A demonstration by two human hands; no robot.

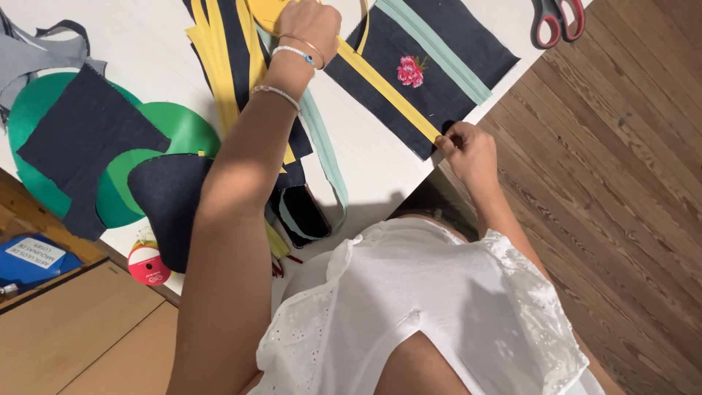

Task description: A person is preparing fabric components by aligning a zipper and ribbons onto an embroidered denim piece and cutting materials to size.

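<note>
Yellow tape [387,89] runs slantwise across a dark denim panel [424,69] that lies flat on the white desk [365,157], near its edge beside the wooden floor [621,168]. The right hand [468,150] pinches the near end of that tape at the panel's corner, fingers closed tight on it. The left hand [311,25] presses down at the far end of the same tape, fingers curled over it, with bracelets on the wrist; whether it grips or only presses, I cannot tell. The panel carries a small pink embroidered flower [411,71] and a pale green strip [439,51] along its far side. More yellow and denim strips [227,66] lie under the left forearm. Further left sit green round pieces [183,128] beneath loose denim cutouts [88,139]. Red-handled scissors [557,20] rest at the top edge, well apart from both hands.
</note>
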